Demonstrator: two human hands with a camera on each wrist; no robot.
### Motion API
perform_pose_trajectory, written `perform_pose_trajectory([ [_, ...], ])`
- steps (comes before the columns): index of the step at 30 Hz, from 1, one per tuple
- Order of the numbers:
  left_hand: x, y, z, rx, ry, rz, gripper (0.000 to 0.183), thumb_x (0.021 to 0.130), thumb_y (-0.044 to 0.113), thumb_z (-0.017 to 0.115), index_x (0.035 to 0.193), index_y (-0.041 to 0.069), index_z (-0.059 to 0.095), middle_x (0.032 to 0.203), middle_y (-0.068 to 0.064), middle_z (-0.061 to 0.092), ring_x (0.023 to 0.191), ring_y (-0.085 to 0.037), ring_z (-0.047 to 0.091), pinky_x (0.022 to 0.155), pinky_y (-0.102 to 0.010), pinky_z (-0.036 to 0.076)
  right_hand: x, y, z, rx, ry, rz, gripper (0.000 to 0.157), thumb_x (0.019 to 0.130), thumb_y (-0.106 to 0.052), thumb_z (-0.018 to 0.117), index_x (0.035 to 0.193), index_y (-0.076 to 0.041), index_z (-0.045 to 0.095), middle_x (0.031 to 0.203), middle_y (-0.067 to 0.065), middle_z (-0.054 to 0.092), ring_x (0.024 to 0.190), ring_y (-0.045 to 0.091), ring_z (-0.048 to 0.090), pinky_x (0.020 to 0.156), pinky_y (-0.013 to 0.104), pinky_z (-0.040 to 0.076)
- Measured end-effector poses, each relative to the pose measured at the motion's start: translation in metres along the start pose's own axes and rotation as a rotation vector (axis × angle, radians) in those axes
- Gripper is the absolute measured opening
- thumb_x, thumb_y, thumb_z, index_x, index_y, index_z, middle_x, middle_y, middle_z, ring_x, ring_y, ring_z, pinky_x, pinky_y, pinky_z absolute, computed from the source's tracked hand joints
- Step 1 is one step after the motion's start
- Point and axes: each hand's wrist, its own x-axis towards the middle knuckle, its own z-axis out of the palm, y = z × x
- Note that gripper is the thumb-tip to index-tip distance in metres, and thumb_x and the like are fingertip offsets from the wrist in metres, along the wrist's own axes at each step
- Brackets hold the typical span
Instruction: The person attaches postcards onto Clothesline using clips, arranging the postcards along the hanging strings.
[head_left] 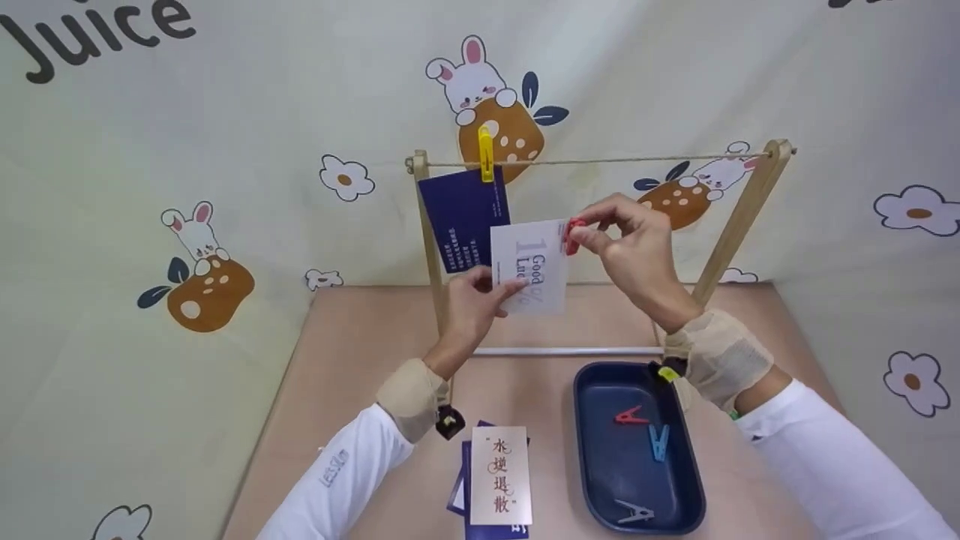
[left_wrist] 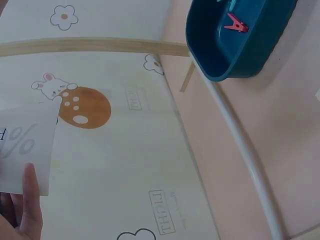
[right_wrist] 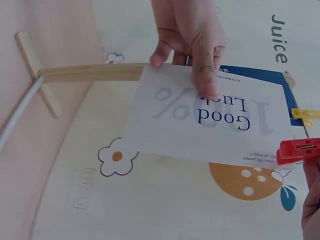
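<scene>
My left hand [head_left: 472,306] pinches a white "Good Luck" card [head_left: 551,292] by its lower left edge, thumb across its front. My right hand [head_left: 636,251] pinches a red clothespin [head_left: 573,237] at the card's upper right corner. In the right wrist view the tip of the red clothespin [right_wrist: 295,151] overlaps that corner; whether it bites the card cannot be told. Behind the white card, a dark blue card [head_left: 463,214] hangs tilted from a string [head_left: 637,160] by a yellow clothespin [head_left: 486,154]. The white card is below the string.
A wooden frame [head_left: 739,225] carries the string, with a white bar [head_left: 570,351] along its base. At the front right, a dark blue tray [head_left: 581,435] contains red, blue and grey clothespins. A stack of cards [head_left: 501,476] lies left of the tray.
</scene>
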Motion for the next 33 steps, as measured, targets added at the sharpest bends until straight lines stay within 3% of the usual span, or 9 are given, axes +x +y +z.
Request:
perform_pose_trajectory([
  [6, 0.01, 0.014, -0.006, 0.001, 0.03, -0.009, 0.03, 0.083, 0.021, 0.082, 0.104, 0.002, 0.073, 0.097, -0.014, 0.074, 0.078, -0.016, 0.068, 0.058, -0.022, 0.058, 0.029, -0.029, 0.0, -0.077, -0.013, 0.035, 0.008, 0.089, -0.006, 0.075, 0.096, -0.005, 0.075, 0.086, -0.007, 0.07, 0.08, 0.015, 0.057, 0.072, 0.024, 0.041],
  [10, 0.017, 0.021, -0.011, 0.027, 0.044, -0.013, 0.03, 0.083, 0.024, 0.083, 0.103, 0.004, 0.074, 0.097, -0.012, 0.074, 0.078, -0.016, 0.068, 0.059, -0.022, 0.058, 0.043, -0.046, 0.001, -0.081, -0.015, 0.034, 0.01, 0.092, -0.009, 0.072, 0.101, -0.009, 0.074, 0.093, -0.001, 0.071, 0.084, 0.016, 0.06, 0.077, 0.025, 0.044],
  [14, 0.024, 0.03, -0.013, 0.013, 0.062, 0.0, 0.029, 0.082, 0.026, 0.083, 0.102, 0.006, 0.074, 0.096, -0.01, 0.074, 0.077, -0.014, 0.066, 0.06, -0.02, 0.057, 0.058, -0.056, 0.003, -0.035, -0.011, 0.047, 0.009, 0.091, -0.006, 0.071, 0.099, -0.009, 0.073, 0.093, 0.0, 0.071, 0.079, 0.016, 0.064, 0.07, 0.023, 0.051],
  [19, 0.03, 0.039, -0.011, 0.008, 0.085, 0.002, 0.03, 0.081, 0.026, 0.083, 0.101, 0.006, 0.074, 0.094, -0.009, 0.074, 0.074, -0.012, 0.063, 0.057, -0.018, 0.054, 0.074, -0.058, 0.004, 0.038, 0.018, 0.088, 0.008, 0.091, -0.004, 0.072, 0.097, -0.007, 0.074, 0.089, -0.003, 0.069, 0.081, 0.017, 0.063, 0.059, 0.022, 0.053],
  [25, 0.035, 0.044, -0.01, 0.049, 0.099, -0.033, 0.031, 0.08, 0.031, 0.084, 0.1, 0.01, 0.076, 0.091, -0.006, 0.074, 0.069, -0.01, 0.06, 0.053, -0.017, 0.049, 0.083, -0.055, 0.004, 0.145, 0.029, 0.241, 0.011, 0.09, -0.007, 0.073, 0.101, -0.009, 0.073, 0.094, 0.001, 0.071, 0.086, 0.019, 0.064, 0.057, 0.022, 0.054],
  [33, 0.036, 0.043, -0.009, 0.046, 0.073, -0.065, 0.032, 0.079, 0.035, 0.084, 0.101, 0.012, 0.077, 0.093, -0.003, 0.075, 0.07, -0.009, 0.059, 0.057, -0.018, 0.047, 0.085, -0.05, 0.009, 0.124, 0.006, 0.301, 0.011, 0.09, -0.005, 0.073, 0.1, -0.008, 0.073, 0.094, 0.003, 0.072, 0.081, 0.018, 0.067, 0.05, 0.022, 0.052],
])
